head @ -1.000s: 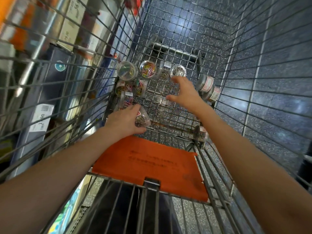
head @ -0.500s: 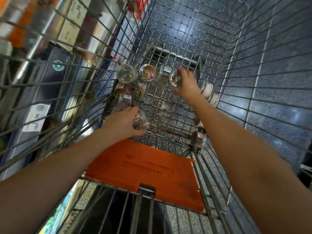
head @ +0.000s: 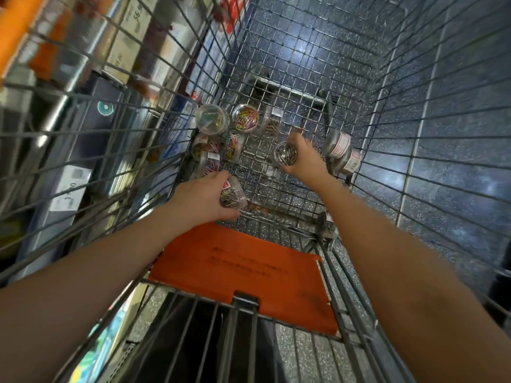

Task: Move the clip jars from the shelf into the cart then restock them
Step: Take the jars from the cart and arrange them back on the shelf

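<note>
Both my arms reach down into a wire shopping cart (head: 279, 87). My left hand (head: 200, 199) grips a clear jar of gold paper clips (head: 233, 194) near the cart's near left corner. My right hand (head: 304, 158) holds a clear jar of silver clips (head: 286, 156), lifted off the cart floor. Several more clear jars lie on the floor: one with green clips (head: 211, 118), one with bright mixed clips (head: 245, 118), others (head: 206, 149) below them. Two labelled jars (head: 340, 149) lie on their sides by the right wall. One more jar (head: 326, 226) sits at the near right.
An orange child-seat flap (head: 249, 275) covers the cart's near end. Store shelves with boxes and price tags (head: 69, 189) run along the left outside the cart. Dark speckled floor tiles (head: 442, 134) show through the mesh.
My right hand reached to the silver-clip jar at the far side, took hold of it and drew it back toward me. My left hand kept its grip on the gold-clip jar.
</note>
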Tool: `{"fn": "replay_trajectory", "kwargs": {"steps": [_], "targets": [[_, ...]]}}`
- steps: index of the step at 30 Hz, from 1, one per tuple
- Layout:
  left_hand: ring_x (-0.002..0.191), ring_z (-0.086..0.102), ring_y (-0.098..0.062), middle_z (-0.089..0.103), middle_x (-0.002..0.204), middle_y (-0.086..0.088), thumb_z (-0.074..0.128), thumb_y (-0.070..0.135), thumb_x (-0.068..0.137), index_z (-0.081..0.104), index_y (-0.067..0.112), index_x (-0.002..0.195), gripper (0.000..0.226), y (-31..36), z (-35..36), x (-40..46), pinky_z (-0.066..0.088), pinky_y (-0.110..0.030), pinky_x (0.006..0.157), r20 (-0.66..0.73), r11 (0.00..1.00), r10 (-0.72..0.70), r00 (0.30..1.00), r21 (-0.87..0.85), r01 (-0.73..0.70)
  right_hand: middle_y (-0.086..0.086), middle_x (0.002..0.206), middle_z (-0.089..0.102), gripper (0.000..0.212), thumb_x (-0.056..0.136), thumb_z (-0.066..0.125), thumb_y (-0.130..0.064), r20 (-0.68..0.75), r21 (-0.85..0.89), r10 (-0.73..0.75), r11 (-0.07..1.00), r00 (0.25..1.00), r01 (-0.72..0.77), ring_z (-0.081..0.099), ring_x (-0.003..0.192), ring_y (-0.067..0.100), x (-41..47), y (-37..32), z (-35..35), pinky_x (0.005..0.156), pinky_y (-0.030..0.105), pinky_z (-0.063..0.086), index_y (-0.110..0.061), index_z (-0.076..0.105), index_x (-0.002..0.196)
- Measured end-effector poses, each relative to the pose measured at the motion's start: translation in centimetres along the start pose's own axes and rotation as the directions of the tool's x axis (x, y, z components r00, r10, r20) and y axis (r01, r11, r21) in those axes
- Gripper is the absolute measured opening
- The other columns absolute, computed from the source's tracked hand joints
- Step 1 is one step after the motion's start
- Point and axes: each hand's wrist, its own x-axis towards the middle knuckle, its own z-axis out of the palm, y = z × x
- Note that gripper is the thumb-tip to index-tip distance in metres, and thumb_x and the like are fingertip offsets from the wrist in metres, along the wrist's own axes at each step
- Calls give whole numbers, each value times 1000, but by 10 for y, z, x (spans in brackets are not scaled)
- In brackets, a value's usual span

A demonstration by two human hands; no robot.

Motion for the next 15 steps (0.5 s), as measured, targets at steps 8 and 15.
{"fn": "replay_trajectory", "kwargs": {"steps": [8,15], "targets": [[79,53,-14,54,107,6,67,61,73,41,22,125,70,9,-18,-17,41,-30,67,-26,999,27,999,42,-26,6,132,50,69,72,77,-11,73,-12,-46,999,996,47,54,113,23,-22,-8,-10,101,40,45,-17,41,131],[89,59,-17,58,112,3,64,63,76,40,23,123,66,17,-50,-40,47,-32,70,-58,999,5,998,46,-2,5,127,47,73,71,78,-15,218,-86,-147,982,965,169,48,110,17,-48,-42,-53,98,29,42,-14,38,132]]}}
